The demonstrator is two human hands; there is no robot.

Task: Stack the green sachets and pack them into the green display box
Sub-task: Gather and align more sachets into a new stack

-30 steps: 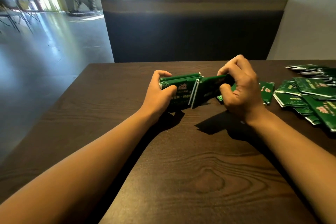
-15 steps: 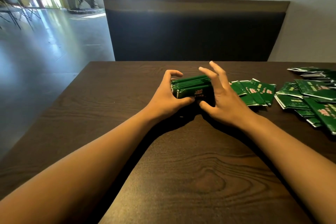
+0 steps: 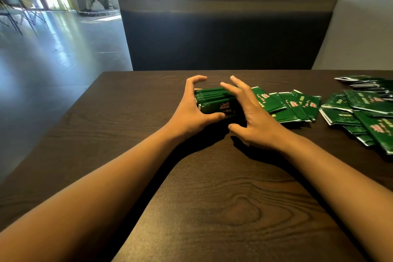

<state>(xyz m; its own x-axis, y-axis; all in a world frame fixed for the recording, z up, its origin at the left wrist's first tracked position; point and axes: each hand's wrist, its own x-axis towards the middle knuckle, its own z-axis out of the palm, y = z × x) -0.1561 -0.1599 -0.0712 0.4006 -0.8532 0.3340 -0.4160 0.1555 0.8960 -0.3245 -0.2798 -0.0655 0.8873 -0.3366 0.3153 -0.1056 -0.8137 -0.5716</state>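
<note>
Dark wood-grain desk (image 3: 212, 208) is seen before a black upholstered booth seat (image 3: 223, 34). A stack of glossy green foil sachets (image 3: 214, 101), set on edge at the desk's middle, is gripped at its left end by the left hand (image 3: 191, 110), thumb in front and fingers curled over the back. The right hand (image 3: 253, 117) is held open against the stack's right end, fingers spread. Loose green sachets (image 3: 291, 104) are fanned just right of it, and a scattered pile of green sachets (image 3: 365, 112) is seen at the desk's right edge.

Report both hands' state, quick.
Left hand: grips the green box.
Right hand: open, fingers spread beside the box, holding nothing.
</note>
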